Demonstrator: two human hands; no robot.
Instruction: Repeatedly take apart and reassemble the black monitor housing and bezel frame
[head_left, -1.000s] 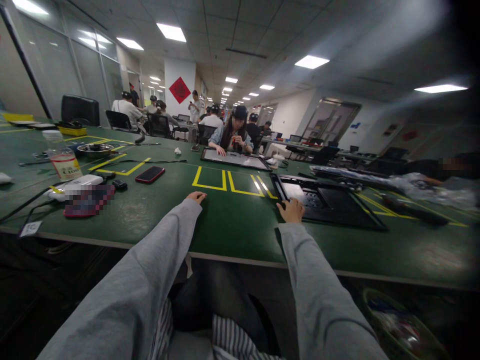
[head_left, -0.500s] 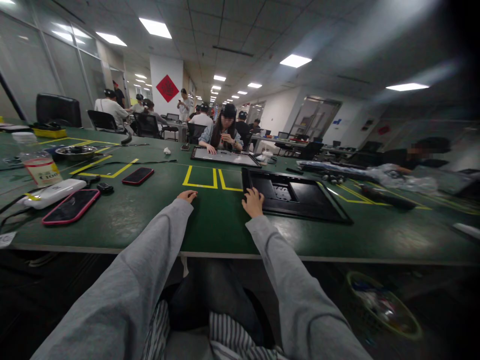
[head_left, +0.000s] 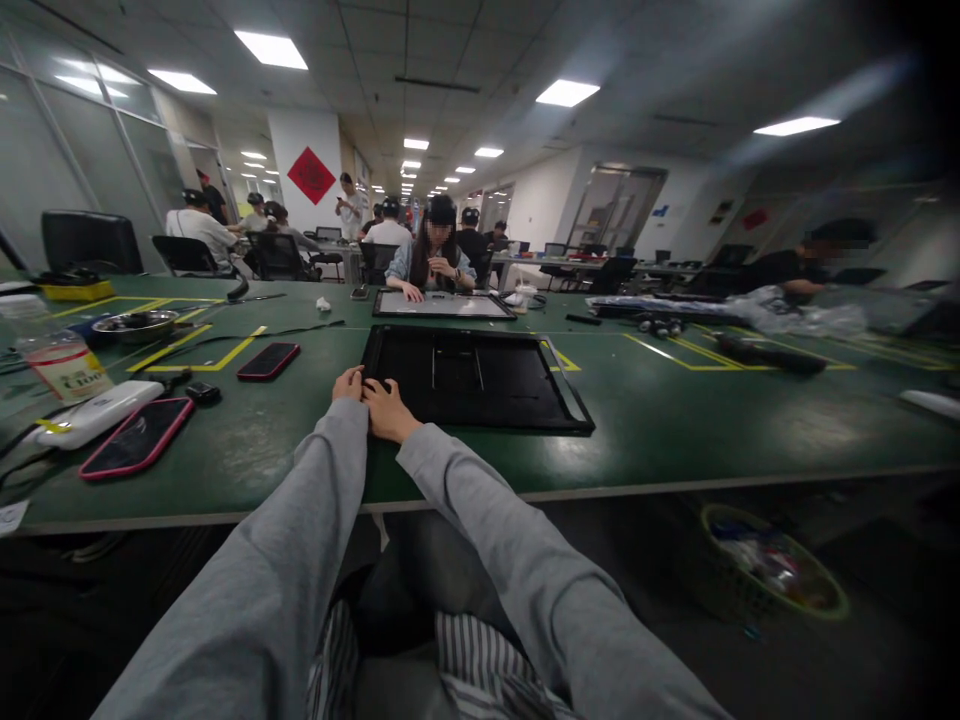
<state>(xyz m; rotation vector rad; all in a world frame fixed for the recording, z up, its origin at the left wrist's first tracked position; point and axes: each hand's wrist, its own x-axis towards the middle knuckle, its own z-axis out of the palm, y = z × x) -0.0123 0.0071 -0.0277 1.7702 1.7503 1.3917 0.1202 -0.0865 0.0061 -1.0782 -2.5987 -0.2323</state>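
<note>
A large black flat panel [head_left: 480, 380] with a raised frame lies on the green table [head_left: 675, 430] straight ahead of me. Both of my hands meet at its near left corner. My right hand [head_left: 386, 408] has its fingers curled over the panel's near edge and holds it. My left hand [head_left: 347, 383] lies beside it on the table, fingers stretched forward and touching the same corner. Grey sleeves cover both arms.
To the left lie a pink-cased phone [head_left: 135, 437], a white power bank [head_left: 94, 412], a red phone [head_left: 268, 360], a bottle [head_left: 60, 360] and a metal bowl [head_left: 135, 324]. A person [head_left: 433, 258] sits opposite at a second panel [head_left: 442, 304]. A green basket [head_left: 772, 570] stands on the floor at right.
My right hand has dragged the black panel leftward across the table until it sits in front of me. The two hands, apart before, are now side by side at its corner.
</note>
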